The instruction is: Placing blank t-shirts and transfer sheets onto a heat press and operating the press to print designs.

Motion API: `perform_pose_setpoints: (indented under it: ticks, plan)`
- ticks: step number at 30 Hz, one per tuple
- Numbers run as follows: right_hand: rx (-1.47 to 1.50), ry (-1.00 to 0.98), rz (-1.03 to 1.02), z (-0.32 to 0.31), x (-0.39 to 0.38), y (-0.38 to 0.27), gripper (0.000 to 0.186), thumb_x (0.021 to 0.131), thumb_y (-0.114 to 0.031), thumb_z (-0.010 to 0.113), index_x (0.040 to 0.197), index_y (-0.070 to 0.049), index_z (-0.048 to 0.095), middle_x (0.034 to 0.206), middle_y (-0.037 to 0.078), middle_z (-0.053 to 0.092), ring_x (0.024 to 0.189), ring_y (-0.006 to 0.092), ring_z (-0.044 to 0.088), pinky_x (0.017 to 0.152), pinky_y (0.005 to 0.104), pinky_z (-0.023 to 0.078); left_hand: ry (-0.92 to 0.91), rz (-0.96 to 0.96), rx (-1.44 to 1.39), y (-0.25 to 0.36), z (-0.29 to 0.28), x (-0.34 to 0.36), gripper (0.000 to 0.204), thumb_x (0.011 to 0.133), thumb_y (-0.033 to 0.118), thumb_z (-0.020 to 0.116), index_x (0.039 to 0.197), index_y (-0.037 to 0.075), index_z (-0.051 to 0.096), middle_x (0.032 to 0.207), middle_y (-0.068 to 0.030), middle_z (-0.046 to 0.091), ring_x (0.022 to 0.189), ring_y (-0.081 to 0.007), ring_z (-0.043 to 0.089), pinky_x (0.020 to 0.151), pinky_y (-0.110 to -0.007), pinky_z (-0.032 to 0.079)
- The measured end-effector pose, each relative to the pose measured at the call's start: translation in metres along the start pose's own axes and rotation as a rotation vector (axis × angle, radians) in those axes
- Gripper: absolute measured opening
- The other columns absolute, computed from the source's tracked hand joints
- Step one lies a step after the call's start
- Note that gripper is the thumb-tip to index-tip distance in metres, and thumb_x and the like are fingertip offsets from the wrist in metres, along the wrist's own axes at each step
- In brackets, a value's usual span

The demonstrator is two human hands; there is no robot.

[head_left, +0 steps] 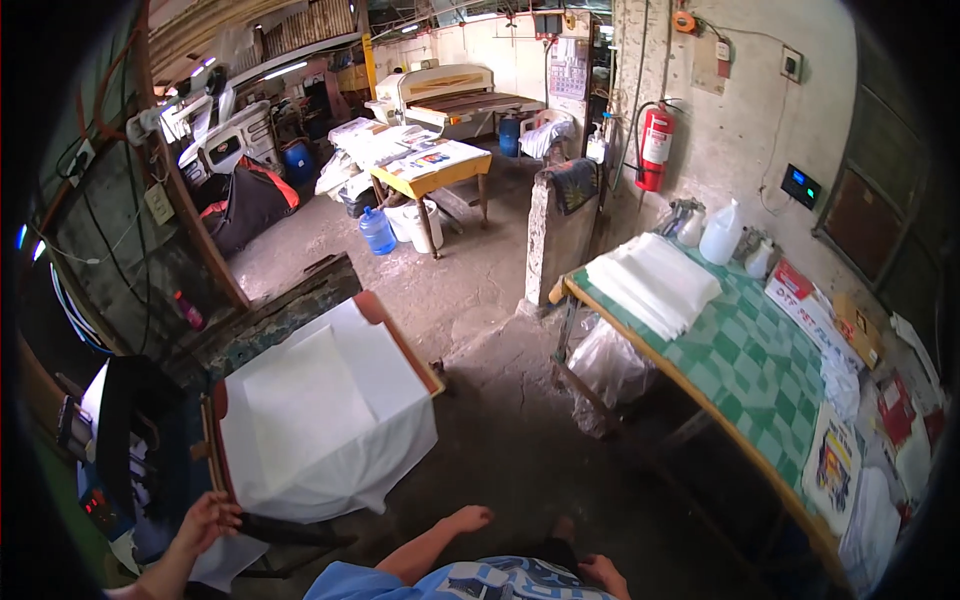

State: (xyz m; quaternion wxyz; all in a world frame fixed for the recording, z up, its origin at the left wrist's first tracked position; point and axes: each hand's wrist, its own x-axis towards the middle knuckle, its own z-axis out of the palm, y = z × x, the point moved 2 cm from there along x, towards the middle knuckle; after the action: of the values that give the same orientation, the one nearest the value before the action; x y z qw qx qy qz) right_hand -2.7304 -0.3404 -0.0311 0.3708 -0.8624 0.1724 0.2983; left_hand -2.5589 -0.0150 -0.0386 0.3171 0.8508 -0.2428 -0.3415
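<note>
My left hand (205,522) reaches in from the lower left, fingers apart, at the near corner of a white cloth (330,450). The cloth is draped over a flat board with an orange-brown rim (400,340). I cannot tell whether the fingers touch the cloth. A lighter white sheet (305,400) lies flat on top of the cloth. My right hand (470,518) hangs over the concrete floor to the right of the board, holding nothing, its fingers loose. A blue patterned shirt (470,582) fills the bottom edge.
A black machine with a small red display (100,500) stands left of the board. On the right is a long table with a green check cover (740,360), carrying stacked white sheets (650,280), plastic jugs (722,232) and boxes. Beyond are a concrete block (560,230), a yellow table (430,175), a blue water bottle (377,232) and a red fire extinguisher (655,148).
</note>
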Motion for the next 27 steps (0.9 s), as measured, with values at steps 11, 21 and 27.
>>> perform_pose_setpoints:
  ticks: [11, 21, 27]
  plan:
    - [-0.115, 0.184, -0.157, -0.244, 0.24, -0.107, 0.024, 0.075, -0.023, 0.059, 0.092, -0.007, 0.065, 0.089, 0.017, 0.064, 0.086, 0.0301, 0.061, 0.076, 0.0365, 0.048, -0.053, -0.147, 0.092, 0.043, -0.11, 0.191, 0.028, 0.075, 0.018, 0.052, 0.098, 0.007, 0.063, 0.101, -0.0143, 0.061, 0.097, -0.0294, 0.057, 0.083, -0.04, 0.045]
    - [-0.216, -0.197, -0.767, -0.25, 0.434, -0.405, 0.024, 0.078, -0.022, 0.056, 0.094, -0.005, 0.063, 0.089, 0.016, 0.063, 0.085, 0.0301, 0.061, 0.075, 0.0366, 0.048, 0.107, -0.363, -0.304, -0.054, -0.194, 0.263, 0.037, 0.08, 0.023, 0.048, 0.112, 0.007, 0.057, 0.115, -0.0157, 0.055, 0.106, -0.0312, 0.052, 0.093, -0.038, 0.04]
    - [-0.543, -0.479, -0.89, -0.238, 0.516, -0.528, 0.028, 0.08, -0.024, 0.055, 0.101, -0.006, 0.061, 0.093, 0.014, 0.063, 0.089, 0.0275, 0.061, 0.077, 0.0366, 0.047, 0.312, -0.493, -0.218, -0.121, -0.359, 0.328, 0.03, 0.077, 0.027, 0.054, 0.103, 0.014, 0.064, 0.104, -0.0116, 0.062, 0.097, -0.0271, 0.058, 0.086, -0.036, 0.045]
